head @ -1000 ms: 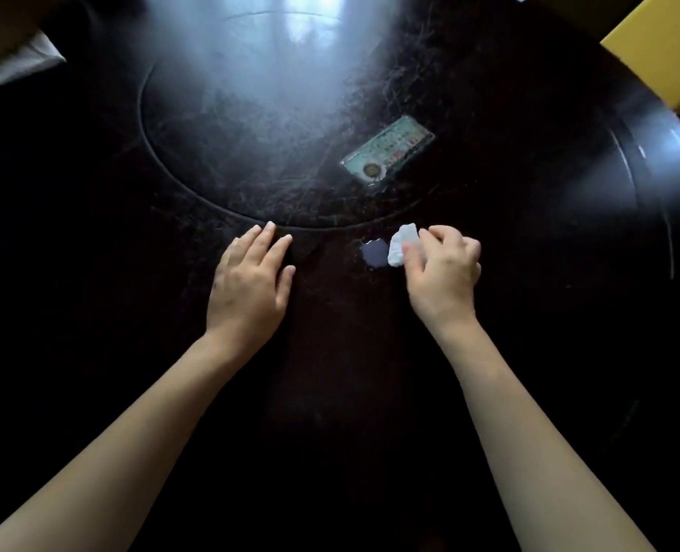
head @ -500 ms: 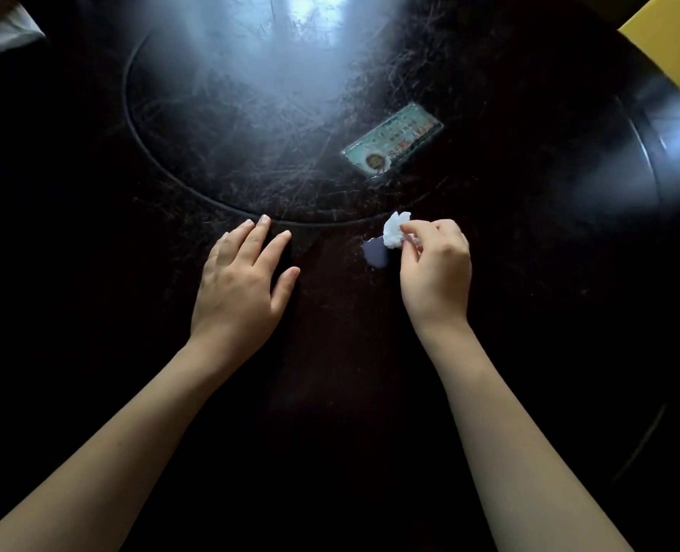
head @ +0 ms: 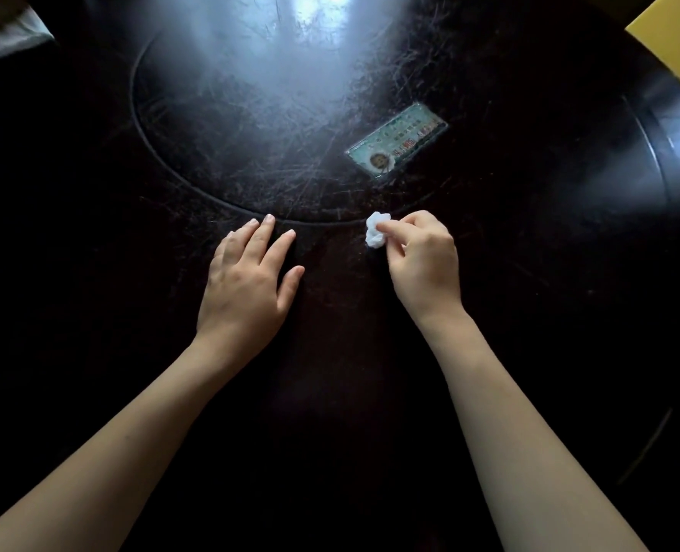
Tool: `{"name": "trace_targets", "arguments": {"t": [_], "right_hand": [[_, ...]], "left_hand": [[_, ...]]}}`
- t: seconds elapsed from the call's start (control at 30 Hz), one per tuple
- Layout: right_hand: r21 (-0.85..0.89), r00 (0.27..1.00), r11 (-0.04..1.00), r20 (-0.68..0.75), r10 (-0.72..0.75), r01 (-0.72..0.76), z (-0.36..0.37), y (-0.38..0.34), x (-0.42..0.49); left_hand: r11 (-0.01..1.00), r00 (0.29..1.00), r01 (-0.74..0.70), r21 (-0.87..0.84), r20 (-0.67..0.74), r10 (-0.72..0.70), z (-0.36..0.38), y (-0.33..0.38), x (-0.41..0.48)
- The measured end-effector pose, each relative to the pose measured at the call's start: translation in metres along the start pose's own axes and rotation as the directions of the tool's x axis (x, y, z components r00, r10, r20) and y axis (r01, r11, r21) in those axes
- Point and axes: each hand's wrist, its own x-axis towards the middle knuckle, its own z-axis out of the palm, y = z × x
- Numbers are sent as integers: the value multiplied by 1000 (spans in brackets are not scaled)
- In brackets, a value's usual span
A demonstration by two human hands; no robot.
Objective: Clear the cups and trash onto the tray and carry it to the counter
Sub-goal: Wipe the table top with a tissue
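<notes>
Dark scratched round table (head: 489,272), laminated card (head: 397,140) lying diagonally beyond the hands, right hand (head: 424,264) fingers (head: 394,229) pinching a crumpled white tissue (head: 376,229), left hand (head: 247,280) flat, fingers spread.

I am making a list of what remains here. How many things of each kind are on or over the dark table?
Crumpled white tissue, pinched in the right hand: 1
Laminated card on the table: 1
Total: 2

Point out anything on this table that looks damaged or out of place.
The dark round table is heavily scratched around its centre. A laminated card lies askew there. The right hand pinches a crumpled white tissue; the left hand rests flat.
</notes>
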Motion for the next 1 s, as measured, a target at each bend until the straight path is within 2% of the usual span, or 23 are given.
{"name": "trace_targets", "arguments": {"t": [0.3,0.37,0.43,0.47,0.5,0.57,0.7,0.87,0.93,1.0], "right_hand": [[107,970,976,132,-205,192,-16,3,-21],[144,990,982,43,-131,124,-25,10,-13],[152,992,988,-117,50,-32,-30,19,4],[154,978,981,-153,140,-117,-30,22,14],[144,968,972,-144,204,-183,-27,24,22],[82,971,971,-71,230,-224,-14,24,28],[28,999,999,35,23,-24,4,-1,3],[118,959,974,187,-212,192,-8,-26,-55],[182,934,958,243,-263,223,-17,-28,-65],[210,963,963,171,-207,170,-23,-18,-54]], "left_hand": [[1000,1000,-6,-25,-4,6,-1,-2,0],[1000,1000,-5,-25,-5,5,-1,-2,0],[1000,1000,-1,-29,1,1,0,-1,0],[999,1000,0,-32,1,0,-1,-1,0],[999,1000,1,-35,-1,-1,-1,-1,0],[999,1000,1,-40,0,-1,-2,-1,0],[999,1000,2,-35,2,-2,-1,-2,0],[999,1000,-4,-44,5,4,0,-2,1],[999,1000,-5,-48,6,5,-1,-2,1],[999,1000,0,-53,10,1,-1,-2,1]]}}
